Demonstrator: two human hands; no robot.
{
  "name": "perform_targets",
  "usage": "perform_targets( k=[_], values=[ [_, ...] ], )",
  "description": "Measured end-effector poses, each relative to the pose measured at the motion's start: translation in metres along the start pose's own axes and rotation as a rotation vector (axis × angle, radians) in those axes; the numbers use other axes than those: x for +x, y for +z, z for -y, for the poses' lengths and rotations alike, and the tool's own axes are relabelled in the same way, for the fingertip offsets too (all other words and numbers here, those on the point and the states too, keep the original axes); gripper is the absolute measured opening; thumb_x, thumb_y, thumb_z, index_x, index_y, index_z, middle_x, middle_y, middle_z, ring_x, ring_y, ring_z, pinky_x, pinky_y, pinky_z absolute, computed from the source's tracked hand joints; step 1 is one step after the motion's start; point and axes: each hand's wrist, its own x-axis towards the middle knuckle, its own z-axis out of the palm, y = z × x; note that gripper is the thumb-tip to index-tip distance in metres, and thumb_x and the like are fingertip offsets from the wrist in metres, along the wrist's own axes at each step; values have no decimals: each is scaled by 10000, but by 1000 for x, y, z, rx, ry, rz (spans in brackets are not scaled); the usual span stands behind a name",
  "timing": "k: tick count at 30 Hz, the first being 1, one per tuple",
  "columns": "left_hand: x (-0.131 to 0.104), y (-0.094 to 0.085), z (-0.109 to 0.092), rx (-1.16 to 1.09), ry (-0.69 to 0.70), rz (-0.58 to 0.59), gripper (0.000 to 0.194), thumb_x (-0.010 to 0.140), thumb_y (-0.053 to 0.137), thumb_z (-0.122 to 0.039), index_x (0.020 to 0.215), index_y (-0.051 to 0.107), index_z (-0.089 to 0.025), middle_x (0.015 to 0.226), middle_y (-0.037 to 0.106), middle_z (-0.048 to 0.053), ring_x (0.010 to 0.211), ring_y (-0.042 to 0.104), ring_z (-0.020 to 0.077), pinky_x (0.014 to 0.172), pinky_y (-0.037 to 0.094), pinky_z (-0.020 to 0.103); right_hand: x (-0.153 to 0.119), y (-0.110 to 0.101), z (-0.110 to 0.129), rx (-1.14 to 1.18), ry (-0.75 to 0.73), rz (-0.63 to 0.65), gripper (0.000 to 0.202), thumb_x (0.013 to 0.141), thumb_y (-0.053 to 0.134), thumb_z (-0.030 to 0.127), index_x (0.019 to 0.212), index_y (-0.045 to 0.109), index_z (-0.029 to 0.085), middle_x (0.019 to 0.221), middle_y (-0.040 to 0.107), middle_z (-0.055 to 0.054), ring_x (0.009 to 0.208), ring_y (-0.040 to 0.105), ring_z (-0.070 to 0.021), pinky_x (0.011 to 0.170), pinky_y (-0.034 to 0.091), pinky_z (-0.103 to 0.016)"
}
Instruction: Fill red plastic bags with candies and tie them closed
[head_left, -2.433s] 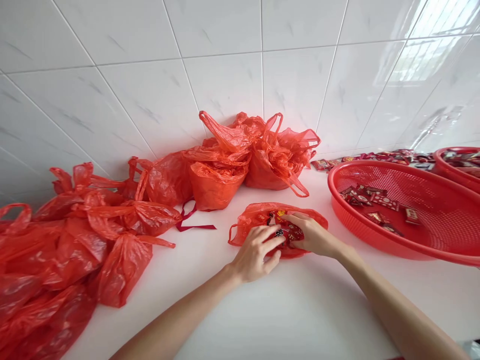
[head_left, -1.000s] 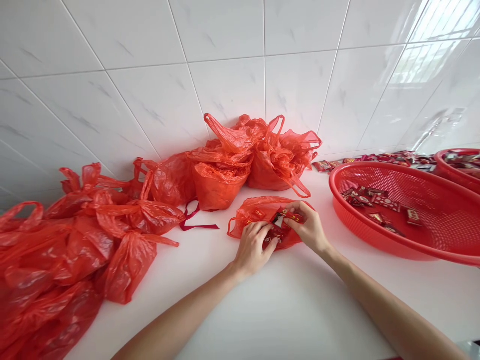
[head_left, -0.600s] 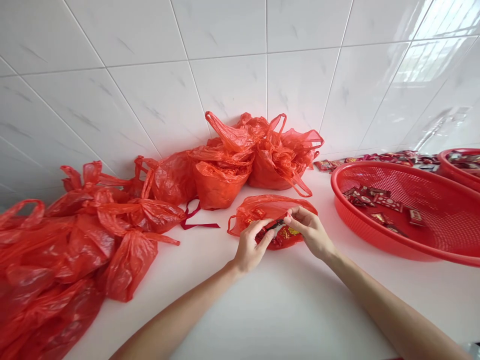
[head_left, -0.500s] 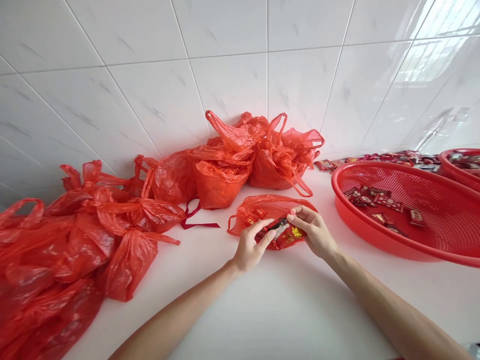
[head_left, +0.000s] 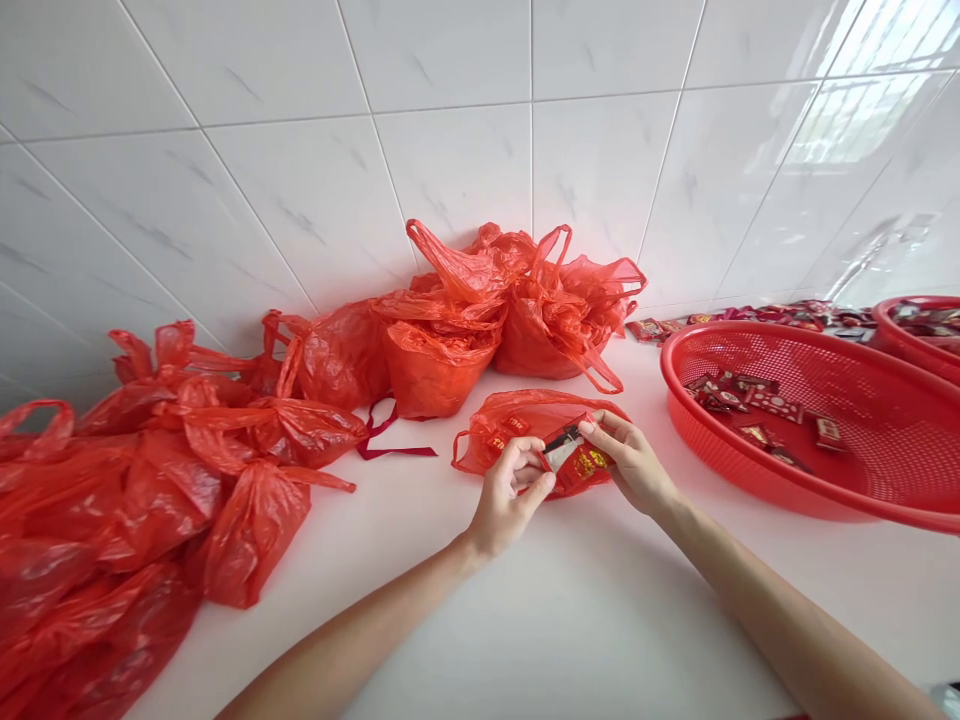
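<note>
A small black and white snack packet [head_left: 562,447] with red ends is stretched between my two hands. My left hand [head_left: 508,497] pinches its lower left end, fingers curled. At its upper right end, my right hand [head_left: 636,462] grips it between thumb and fingers. Just beneath lies an open red plastic bag [head_left: 551,402] with its mouth spread on the white table. Inside are several red packets [head_left: 511,426] with gold print, partly hidden by my hands.
Tied red bags [head_left: 251,530] are heaped at the left, near a dark red ribbon [head_left: 397,452]. Stuffed red bags [head_left: 442,370] stand against the tiled wall. On the right, a red plastic basket [head_left: 757,490] holds several packets, with loose packets [head_left: 810,318] behind it.
The packet has risen slightly and shows more clearly between my hands. My left hand has turned a little, its fingers now more curled around the packet's end.
</note>
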Motion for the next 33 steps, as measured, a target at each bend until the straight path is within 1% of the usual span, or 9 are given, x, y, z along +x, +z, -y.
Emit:
perform_targets(
  k=[3, 5, 8, 12, 17, 20, 23, 29, 33],
  values=[
    [4, -3, -1, -28, 22, -94, 259, 798, 737, -338, 926, 554, -207, 867, 614, -2, 777, 632, 138, 746, 530, 264, 0, 0, -1, -67, -7, 80, 381, 741, 844, 507, 934, 728, 200, 886, 759, -23, 790, 699, -196, 690, 585, -300],
    [6, -5, -2, -28, 41, -111, 237, 796, 733, -347, 875, 565, -199, 852, 603, -1, 771, 614, 139, 732, 521, 260, 0, 0, -2, -63, 6, 98, 390, 729, 851, 508, 928, 738, 193, 862, 761, -28, 784, 705, -199, 674, 594, -298],
    [6, -5, -4, 0, 54, -80, 212, 806, 723, -353, 847, 591, -192, 814, 607, 2, 748, 598, 142, 714, 515, 262, 1, 0, -2, -19, 52, 101, 383, 709, 864, 511, 866, 737, 186, 765, 748, -19, 708, 699, -175, 634, 585, -270],
    [3, -2, -6, -40, 10, -53, 218, 790, 739, -342, 876, 605, -193, 845, 632, 6, 762, 623, 147, 746, 538, 279, 0, -1, -2, -42, 53, 101, 358, 707, 871, 492, 843, 745, 185, 771, 755, -19, 652, 684, -156, 623, 578, -267],
    [1, 0, -6, -84, -88, 48, 309, 760, 788, -346, 947, 589, -201, 877, 681, 9, 761, 692, 158, 786, 560, 309, 0, -1, -3, -58, 8, 95, 345, 728, 856, 486, 892, 756, 200, 812, 765, -26, 721, 706, -197, 703, 596, -324],
    [2, -1, -6, -112, -112, 30, 340, 751, 806, -367, 947, 583, -203, 845, 693, 3, 726, 710, 164, 777, 567, 321, 0, -1, -2, -17, 0, 122, 351, 734, 853, 481, 931, 755, 208, 878, 769, -30, 802, 717, -211, 768, 600, -345],
    [4, -3, -7, -135, -83, 3, 326, 750, 811, -368, 928, 593, -203, 829, 688, -6, 708, 702, 156, 778, 571, 322, -1, 0, 0, -34, -31, 133, 345, 739, 851, 477, 929, 752, 206, 914, 768, -30, 833, 708, -203, 804, 581, -337],
    [4, -6, -5, -6, -2, 5, 265, 802, 749, -336, 1004, 653, -193, 828, 703, 15, 717, 684, 163, 763, 574, 328, -5, 0, 3, -213, -69, 48, 366, 767, 810, 535, 891, 742, 197, 831, 759, -29, 774, 693, -225, 712, 557, -340],
    [4, -15, -1, 181, 156, -47, 267, 849, 677, -269, 1108, 665, -202, 919, 729, 45, 807, 688, 173, 792, 574, 321, -3, -2, 4, -184, -98, -11, 400, 749, 822, 542, 958, 741, 211, 913, 779, -45, 843, 722, -259, 760, 581, -374]
  ],
)
